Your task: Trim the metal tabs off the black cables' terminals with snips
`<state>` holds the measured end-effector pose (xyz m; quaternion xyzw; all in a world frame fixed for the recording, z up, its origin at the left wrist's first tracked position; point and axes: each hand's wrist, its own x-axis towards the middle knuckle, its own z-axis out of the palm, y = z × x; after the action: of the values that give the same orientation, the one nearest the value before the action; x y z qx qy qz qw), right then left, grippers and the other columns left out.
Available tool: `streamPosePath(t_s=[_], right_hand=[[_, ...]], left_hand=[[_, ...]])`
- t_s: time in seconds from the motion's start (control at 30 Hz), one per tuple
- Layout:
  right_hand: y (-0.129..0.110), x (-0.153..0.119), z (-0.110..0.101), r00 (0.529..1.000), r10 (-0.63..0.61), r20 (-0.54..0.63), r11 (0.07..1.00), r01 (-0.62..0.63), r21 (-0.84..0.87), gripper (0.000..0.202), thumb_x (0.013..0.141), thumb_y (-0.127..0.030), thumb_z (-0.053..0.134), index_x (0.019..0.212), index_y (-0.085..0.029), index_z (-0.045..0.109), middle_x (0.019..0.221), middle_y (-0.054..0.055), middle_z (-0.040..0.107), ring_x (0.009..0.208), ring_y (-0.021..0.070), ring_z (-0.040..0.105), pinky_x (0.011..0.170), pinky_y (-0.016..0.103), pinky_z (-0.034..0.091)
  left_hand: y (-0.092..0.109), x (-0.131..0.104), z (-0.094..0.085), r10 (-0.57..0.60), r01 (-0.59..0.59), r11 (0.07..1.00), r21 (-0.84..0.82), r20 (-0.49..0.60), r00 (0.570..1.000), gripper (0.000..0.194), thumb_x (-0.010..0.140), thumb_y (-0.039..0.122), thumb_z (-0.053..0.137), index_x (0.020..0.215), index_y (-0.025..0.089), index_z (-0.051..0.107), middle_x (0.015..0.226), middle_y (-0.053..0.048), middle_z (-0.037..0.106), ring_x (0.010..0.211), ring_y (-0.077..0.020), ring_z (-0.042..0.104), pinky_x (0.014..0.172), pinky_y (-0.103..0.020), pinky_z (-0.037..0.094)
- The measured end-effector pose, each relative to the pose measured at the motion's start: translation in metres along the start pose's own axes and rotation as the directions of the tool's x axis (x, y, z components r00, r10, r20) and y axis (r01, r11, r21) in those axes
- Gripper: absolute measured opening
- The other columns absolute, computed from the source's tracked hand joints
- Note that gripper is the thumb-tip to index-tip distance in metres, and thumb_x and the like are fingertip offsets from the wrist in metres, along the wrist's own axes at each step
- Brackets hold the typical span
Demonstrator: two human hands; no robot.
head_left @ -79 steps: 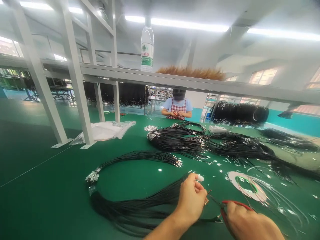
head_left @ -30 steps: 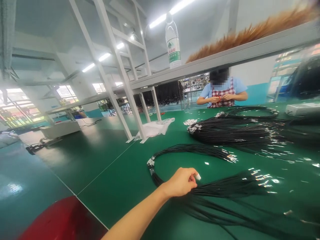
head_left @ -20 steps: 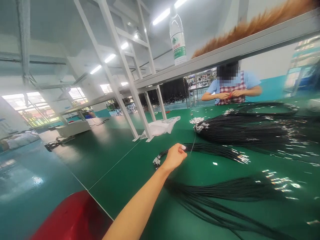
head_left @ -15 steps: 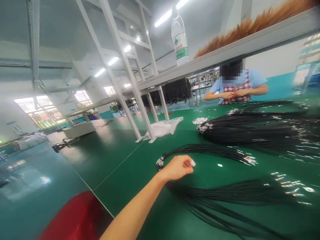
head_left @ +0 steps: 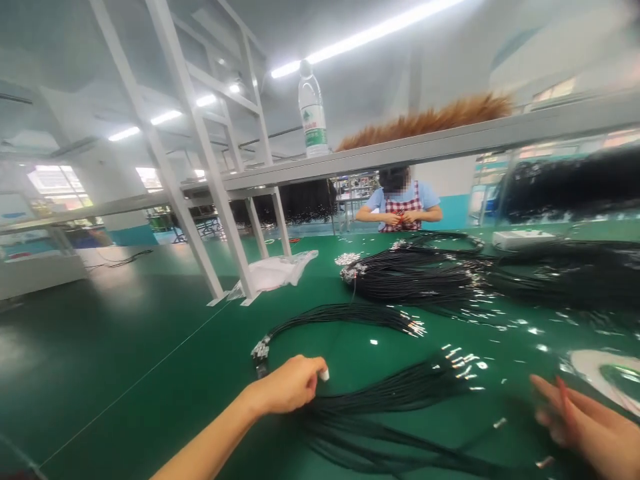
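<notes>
My left hand (head_left: 293, 385) has its fingers curled together above the gathered end of a bundle of black cables (head_left: 395, 393). A white patch shows at a fingertip. Whether the fingers grip anything is hidden. At the lower right is my right hand (head_left: 593, 420), blurred, with a thin red thing (head_left: 567, 403) along its fingers; its kind is unclear. That hand is near the bare bright tips of the cables and a white roll (head_left: 607, 373). Beyond my left hand, a smaller curved bundle of black cables (head_left: 340, 312) lies with metallic connectors (head_left: 260, 350) at its left end.
A big heap of black cables (head_left: 415, 275) lies farther back on the green table (head_left: 165, 387). White shelf legs (head_left: 200, 153) rise beside a plastic bag (head_left: 275, 270). A water bottle (head_left: 313, 117) stands on the shelf. A co-worker (head_left: 400, 203) sits opposite.
The view has swung right, so table things appear farther left. My right hand has come into view at the lower right. My left hand is still curled, now closer to the front cable bundle.
</notes>
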<state>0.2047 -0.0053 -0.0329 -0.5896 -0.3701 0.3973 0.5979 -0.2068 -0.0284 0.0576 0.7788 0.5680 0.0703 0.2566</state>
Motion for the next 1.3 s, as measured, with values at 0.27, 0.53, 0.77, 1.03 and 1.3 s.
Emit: streamPosePath(t_s=[0.27, 0.53, 0.77, 1.03, 1.3], right_hand=[[-0.035, -0.016, 0.016, 0.986, 0.152, -0.061, 0.983, -0.158, -0.093, 0.035, 0.045, -0.056, 0.072, 0.051, -0.025, 0.057, 0.039, 0.001, 0.056, 0.036, 0.0141, 0.041, 0.042, 0.031, 0.034], [-0.016, -0.007, 0.016, 0.996, 0.076, -0.044, 0.980, -0.066, 0.186, 0.034, 0.053, -0.042, 0.082, 0.068, -0.019, 0.061, 0.045, -0.003, 0.058, 0.038, 0.0087, 0.042, 0.038, 0.021, 0.033], [-0.043, -0.027, 0.017, 0.994, -0.005, 0.108, 0.943, -0.032, 0.332, 0.033, 0.068, -0.048, 0.073, 0.078, -0.017, 0.066, 0.055, 0.000, 0.063, 0.041, 0.0085, 0.045, 0.040, 0.020, 0.037], [-0.049, -0.040, 0.029, 0.976, -0.021, 0.217, 0.976, -0.028, 0.218, 0.036, 0.064, -0.050, 0.075, 0.077, -0.017, 0.067, 0.056, 0.001, 0.064, 0.041, 0.0108, 0.048, 0.038, 0.022, 0.034], [-0.052, -0.048, 0.029, 0.975, -0.043, 0.217, 0.987, 0.007, 0.163, 0.032, 0.069, -0.049, 0.071, 0.071, -0.018, 0.063, 0.050, -0.002, 0.058, 0.038, 0.0105, 0.046, 0.039, 0.022, 0.033]], left_hand=[[0.007, 0.013, -0.011, -0.111, 0.103, 0.867, -0.487, 0.014, 0.994, 0.027, 0.079, 0.033, 0.051, 0.100, 0.017, 0.053, 0.083, 0.000, 0.054, 0.064, -0.0094, 0.050, 0.058, -0.021, 0.038], [0.129, 0.089, 0.020, 0.082, -0.212, 0.902, -0.376, -0.334, 0.939, 0.022, 0.084, 0.023, 0.042, 0.067, 0.016, 0.055, 0.065, 0.001, 0.054, 0.059, -0.0106, 0.043, 0.058, -0.023, 0.032], [0.190, 0.106, 0.074, 0.252, -0.439, 0.827, -0.350, -0.467, 0.848, 0.016, 0.084, 0.021, 0.049, 0.071, 0.019, 0.058, 0.072, 0.000, 0.059, 0.068, -0.0132, 0.049, 0.064, -0.024, 0.034], [0.187, 0.103, 0.090, 0.240, -0.371, 0.795, -0.480, -0.314, 0.919, 0.012, 0.081, 0.017, 0.051, 0.086, 0.020, 0.061, 0.073, 0.000, 0.065, 0.065, -0.0133, 0.053, 0.063, -0.024, 0.037], [0.179, 0.102, 0.088, 0.211, -0.232, 0.734, -0.638, -0.111, 0.971, 0.016, 0.078, 0.030, 0.054, 0.068, 0.017, 0.057, 0.063, 0.000, 0.061, 0.055, -0.0099, 0.046, 0.053, -0.022, 0.033]])
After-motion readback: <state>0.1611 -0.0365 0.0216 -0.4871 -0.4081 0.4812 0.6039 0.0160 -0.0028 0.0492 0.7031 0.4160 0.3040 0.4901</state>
